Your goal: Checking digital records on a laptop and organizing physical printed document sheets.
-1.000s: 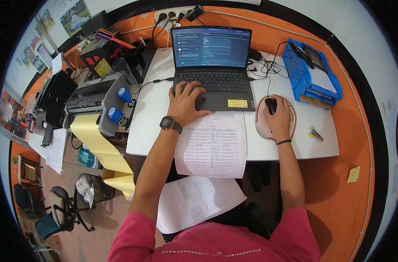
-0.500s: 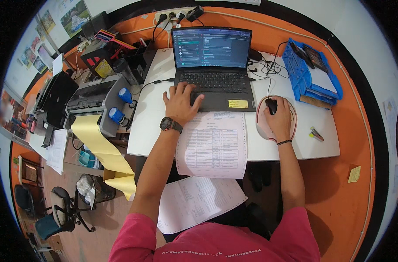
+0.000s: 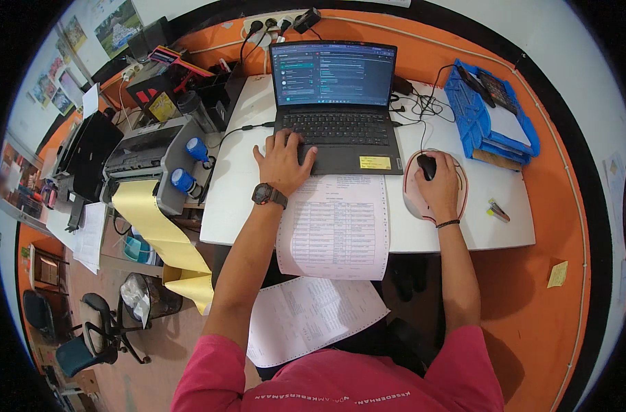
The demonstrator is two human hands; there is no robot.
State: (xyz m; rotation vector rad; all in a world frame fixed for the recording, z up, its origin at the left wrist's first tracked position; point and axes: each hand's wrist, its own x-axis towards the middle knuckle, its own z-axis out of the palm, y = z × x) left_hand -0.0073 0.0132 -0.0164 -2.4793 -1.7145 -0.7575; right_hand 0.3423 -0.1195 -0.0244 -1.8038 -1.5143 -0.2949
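Observation:
A dark laptop [image 3: 354,128] stands open on the white desk, its screen lit with a list and text panes. My left hand [image 3: 282,162], a black watch at its wrist, rests with fingers spread on the laptop's left palm rest and lower keys. My right hand [image 3: 441,187] is curved over a black computer mouse [image 3: 427,165] on a pale, red-edged mouse pad [image 3: 414,199]. A printed sheet with a table [image 3: 333,233] lies partly under the laptop's front edge and hangs over the desk's edge. Another printed sheet [image 3: 313,319] lies across my lap.
At the right back sits a blue letter tray [image 3: 481,127] with papers and a calculator. A small stapler-like item [image 3: 498,211] lies near the right edge. On the left, a grey printer [image 3: 144,154] feeds out yellow continuous paper [image 3: 158,223]. An office chair [image 3: 96,336] stands beyond.
My left hand has drawn slightly down and left on the laptop, toward its front edge. The right hand stays on the mouse. Content on the screen has shifted.

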